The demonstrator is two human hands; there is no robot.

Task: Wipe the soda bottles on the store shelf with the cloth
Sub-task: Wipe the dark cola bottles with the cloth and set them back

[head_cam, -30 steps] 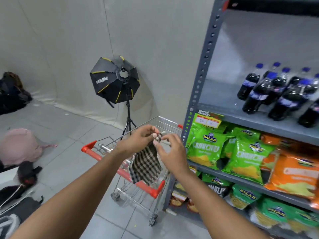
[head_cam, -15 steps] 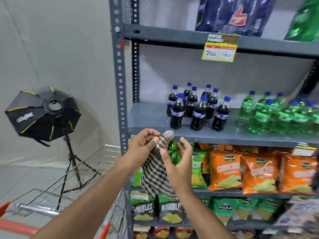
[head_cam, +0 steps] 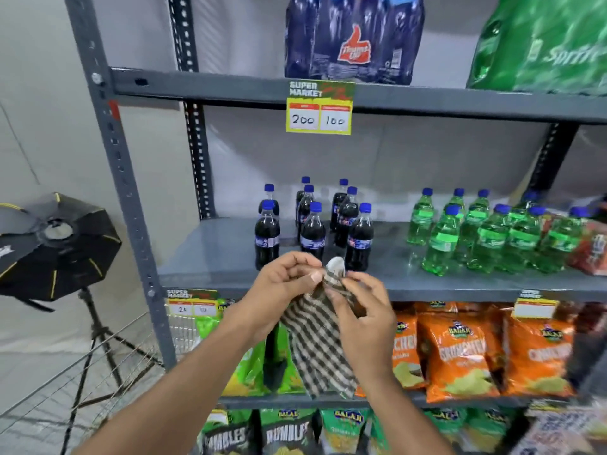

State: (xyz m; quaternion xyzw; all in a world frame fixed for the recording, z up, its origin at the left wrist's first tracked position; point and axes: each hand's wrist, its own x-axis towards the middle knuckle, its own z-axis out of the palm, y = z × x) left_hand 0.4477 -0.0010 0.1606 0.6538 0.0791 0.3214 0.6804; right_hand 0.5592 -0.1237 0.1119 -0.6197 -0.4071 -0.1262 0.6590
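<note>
Several dark cola bottles (head_cam: 313,231) with blue caps stand on the grey middle shelf (head_cam: 216,254), with several green soda bottles (head_cam: 486,234) to their right. A black-and-cream checked cloth (head_cam: 320,346) hangs in front of the shelf edge, below the cola bottles. My left hand (head_cam: 282,284) pinches its top corner from the left. My right hand (head_cam: 364,320) holds the same top edge from the right. Both hands are in front of the shelf and touch no bottle.
Shrink-wrapped cola (head_cam: 353,37) and green soda (head_cam: 542,44) packs sit on the top shelf. Orange (head_cam: 460,353) and green (head_cam: 285,431) snack bags fill the lower shelves. A wire shopping cart (head_cam: 108,366) and a black softbox on a tripod (head_cam: 56,247) stand at the left.
The view has swung right and up from the cart to face the shelf of bottles. Both hands have kept hold of the cloth and risen to the shelf edge.
</note>
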